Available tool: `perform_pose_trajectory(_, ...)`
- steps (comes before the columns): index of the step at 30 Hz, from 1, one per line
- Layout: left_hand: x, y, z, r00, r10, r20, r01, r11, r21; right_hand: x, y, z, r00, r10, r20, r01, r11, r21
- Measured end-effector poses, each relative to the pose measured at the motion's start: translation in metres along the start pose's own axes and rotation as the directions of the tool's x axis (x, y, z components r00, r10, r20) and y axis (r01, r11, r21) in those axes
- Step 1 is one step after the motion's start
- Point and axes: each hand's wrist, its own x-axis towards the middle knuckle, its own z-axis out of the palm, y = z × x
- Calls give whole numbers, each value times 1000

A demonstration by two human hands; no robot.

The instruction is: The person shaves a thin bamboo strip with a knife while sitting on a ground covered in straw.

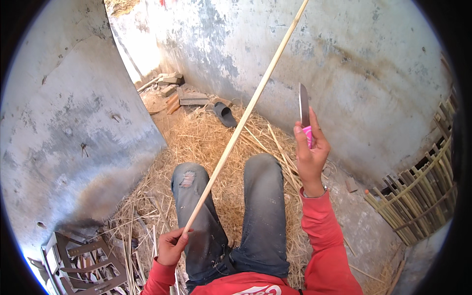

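My left hand [172, 247] pinches the lower end of a long, pale bamboo strip [244, 118]. The strip slants up and to the right, past my knees, and its far end runs out at the top edge. In my right hand [312, 157] is a knife [304, 105] with a pink handle, its blade pointing up. Blade and strip are apart, with the knife to the right of the strip. My fingers hide part of the handle.
Curly shavings [196, 132] cover the floor around my legs. A dark slipper [224, 114] lies by the wall, near bricks [170, 79]. At right leans a slatted bamboo panel [418, 199]; at lower left stands a dark frame [91, 265]. Worn walls [354, 88] close in both sides.
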Motion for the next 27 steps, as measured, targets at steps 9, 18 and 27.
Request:
perform_pose_trajectory(9,-6,-3,0,998,64,-18,-64,997,35,26,-9,46,991,-92,101,90,996,24)
perform_pose_trajectory(18,-11,-13,-9,993,107,-46,-103,992,78,30,-1,57,985,-137,104,128,988,86)
perform_pose_trajectory(27,-10,-14,-17,993,115,-37,-111,990,87,28,-2,52,984,-99,148,97,995,22)
